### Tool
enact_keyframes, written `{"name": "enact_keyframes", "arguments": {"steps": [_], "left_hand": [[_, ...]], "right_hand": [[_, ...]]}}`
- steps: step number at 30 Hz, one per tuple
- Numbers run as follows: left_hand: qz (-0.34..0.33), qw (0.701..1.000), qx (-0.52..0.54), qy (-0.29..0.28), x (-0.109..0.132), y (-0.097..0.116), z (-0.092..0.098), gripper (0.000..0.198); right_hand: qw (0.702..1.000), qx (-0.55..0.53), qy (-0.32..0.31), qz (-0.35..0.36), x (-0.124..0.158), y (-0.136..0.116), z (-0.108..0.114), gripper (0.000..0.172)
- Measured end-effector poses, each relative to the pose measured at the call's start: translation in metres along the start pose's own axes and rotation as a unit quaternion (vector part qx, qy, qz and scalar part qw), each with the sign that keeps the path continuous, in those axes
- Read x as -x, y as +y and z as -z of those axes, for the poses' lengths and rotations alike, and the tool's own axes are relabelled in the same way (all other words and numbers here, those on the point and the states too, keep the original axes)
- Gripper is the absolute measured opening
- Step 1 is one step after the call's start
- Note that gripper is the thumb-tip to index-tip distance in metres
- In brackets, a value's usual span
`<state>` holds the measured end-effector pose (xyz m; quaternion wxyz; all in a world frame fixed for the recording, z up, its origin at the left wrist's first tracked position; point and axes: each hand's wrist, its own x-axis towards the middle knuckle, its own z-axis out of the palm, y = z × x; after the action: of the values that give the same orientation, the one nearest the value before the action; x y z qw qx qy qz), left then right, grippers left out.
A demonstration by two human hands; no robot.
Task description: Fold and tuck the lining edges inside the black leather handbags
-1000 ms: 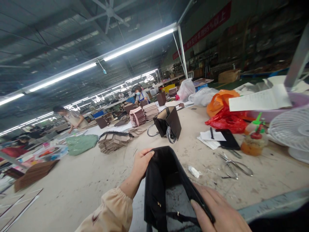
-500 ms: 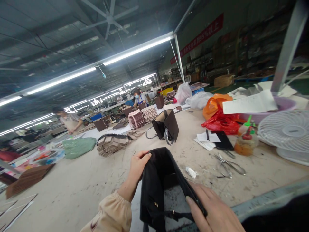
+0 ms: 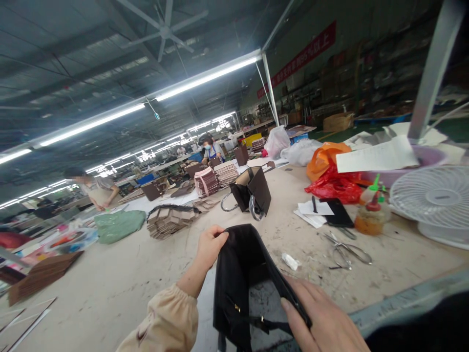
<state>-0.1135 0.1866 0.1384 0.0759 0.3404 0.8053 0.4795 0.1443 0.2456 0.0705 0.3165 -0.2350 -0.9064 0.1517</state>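
A black handbag body [image 3: 231, 288] stands between my hands near the front of the worktable, and I look down into it. Its bottom appears open, with a stained grey surface showing through. Inside are a small gold-coloured zip pull and a strap with a metal fitting. My left hand [image 3: 209, 247] pinches the far left corner of its rim between thumb and fingers. My right hand [image 3: 322, 313] grips the right wall, thumb inside and fingers outside. Beyond it stands a dark brown handbag [image 3: 252, 190] with wrapped handles.
Scissors [image 3: 350, 252], a crumpled white scrap [image 3: 290, 261], a black tablet-like slab [image 3: 337, 213] and a bottle of amber liquid [image 3: 369, 220] lie to the right, near a white fan [image 3: 436, 198]. Stacked brown pieces [image 3: 170, 221] and a green bag [image 3: 119, 226] sit left. Co-workers stand farther back.
Both hands keep their hold on the black handbag body, which has hardly moved. A co-worker at the far left has shifted slightly leftward. The view has moved slightly.
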Motion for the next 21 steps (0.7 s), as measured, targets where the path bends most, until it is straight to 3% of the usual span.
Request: {"name": "enact_keyframes", "arguments": {"steps": [5, 10, 21], "left_hand": [[0.006, 0.996, 0.049, -0.074, -0.001, -0.002, 0.003, 0.023], [-0.013, 0.998, -0.001, -0.060, -0.005, -0.005, 0.002, 0.026], [-0.016, 0.996, -0.014, -0.088, -0.012, -0.005, 0.001, 0.021]], "right_hand": [[1.000, -0.012, 0.000, -0.004, 0.000, 0.000, 0.000, 0.037], [1.000, -0.004, 0.000, -0.014, 0.001, 0.000, 0.001, 0.038], [0.996, -0.042, -0.051, -0.052, -0.001, -0.005, 0.006, 0.037]]}}
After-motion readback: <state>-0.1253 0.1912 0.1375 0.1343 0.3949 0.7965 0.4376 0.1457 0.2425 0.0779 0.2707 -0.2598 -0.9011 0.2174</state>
